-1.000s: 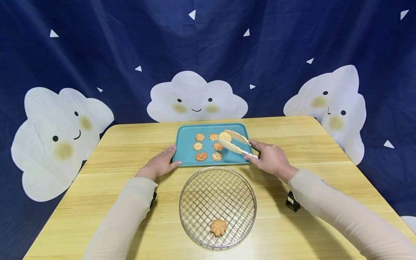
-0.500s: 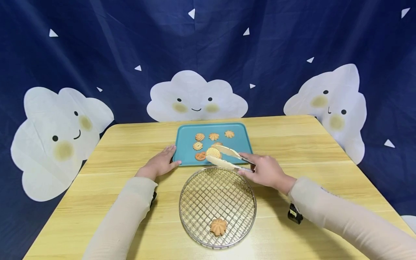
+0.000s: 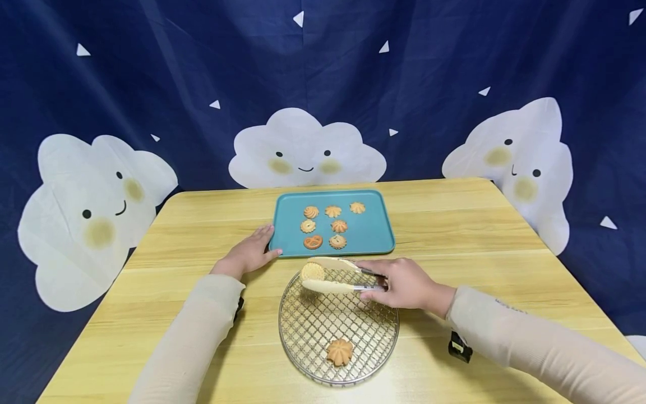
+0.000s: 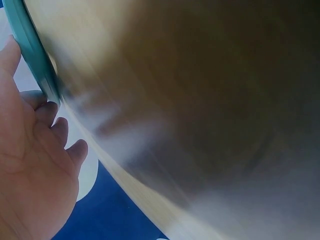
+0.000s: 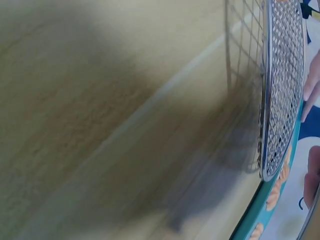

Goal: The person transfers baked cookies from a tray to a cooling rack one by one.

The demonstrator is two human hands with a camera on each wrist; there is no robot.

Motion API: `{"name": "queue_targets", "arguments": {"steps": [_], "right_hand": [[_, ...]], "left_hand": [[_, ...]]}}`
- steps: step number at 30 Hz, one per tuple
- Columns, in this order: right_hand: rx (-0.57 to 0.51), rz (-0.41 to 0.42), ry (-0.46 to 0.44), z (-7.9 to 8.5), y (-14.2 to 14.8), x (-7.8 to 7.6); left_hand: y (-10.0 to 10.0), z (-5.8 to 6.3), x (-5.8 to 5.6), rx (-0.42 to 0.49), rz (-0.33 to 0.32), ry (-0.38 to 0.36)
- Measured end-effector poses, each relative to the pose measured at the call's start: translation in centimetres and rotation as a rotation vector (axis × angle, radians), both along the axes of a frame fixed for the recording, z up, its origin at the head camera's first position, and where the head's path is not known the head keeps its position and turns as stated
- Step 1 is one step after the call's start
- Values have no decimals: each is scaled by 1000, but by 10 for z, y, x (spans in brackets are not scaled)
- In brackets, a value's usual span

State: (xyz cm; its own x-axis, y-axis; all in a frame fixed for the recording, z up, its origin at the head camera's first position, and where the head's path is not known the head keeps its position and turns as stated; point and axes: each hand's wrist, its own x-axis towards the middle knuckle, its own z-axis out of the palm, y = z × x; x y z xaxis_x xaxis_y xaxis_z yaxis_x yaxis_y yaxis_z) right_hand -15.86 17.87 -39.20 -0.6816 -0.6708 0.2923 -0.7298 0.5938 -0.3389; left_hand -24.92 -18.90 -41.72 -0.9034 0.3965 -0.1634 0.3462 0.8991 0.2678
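Observation:
My right hand (image 3: 406,283) grips a pair of tongs (image 3: 330,287) with pale tips and metal arms. Between the tips is a round pale-yellow cookie (image 3: 313,272), over the far left part of a round wire rack (image 3: 339,320). A brown flower-shaped cookie (image 3: 340,352) lies near the rack's front. My left hand (image 3: 247,253) rests at the near left corner of a teal tray (image 3: 373,235), fingers along its side and thumb at the front edge. In the left wrist view, the left fingertips (image 4: 47,112) touch the tray rim (image 4: 35,55).
On the tray lie several cookies, among them a pretzel-shaped one (image 3: 313,242) and a swirled one (image 3: 310,212). The rack stands just in front of the tray on the wooden table (image 3: 202,224). A dark blue curtain (image 3: 323,67) with white clouds hangs behind.
The right hand has carried the round cookie in the tongs from the tray's right side, forward and left to over the rack. The left hand stays at the tray's corner.

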Motion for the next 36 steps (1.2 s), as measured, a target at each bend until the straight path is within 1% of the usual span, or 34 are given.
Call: {"name": "queue_targets", "arguments": {"steps": [8, 13, 21, 30, 36], "right_hand": [[-2, 182, 8, -1, -2, 4], [-7, 253, 4, 0, -4, 5], [15, 333, 42, 0, -4, 5], [71, 401, 38, 3, -8, 5], [121, 427, 9, 7, -11, 5]], "left_hand": [[1, 2, 1, 3, 0, 3], [0, 1, 1, -1, 3, 3], [1, 1, 1, 3, 7, 1], [1, 1, 0, -4, 10, -3], [2, 1, 0, -2, 12, -5]]}}
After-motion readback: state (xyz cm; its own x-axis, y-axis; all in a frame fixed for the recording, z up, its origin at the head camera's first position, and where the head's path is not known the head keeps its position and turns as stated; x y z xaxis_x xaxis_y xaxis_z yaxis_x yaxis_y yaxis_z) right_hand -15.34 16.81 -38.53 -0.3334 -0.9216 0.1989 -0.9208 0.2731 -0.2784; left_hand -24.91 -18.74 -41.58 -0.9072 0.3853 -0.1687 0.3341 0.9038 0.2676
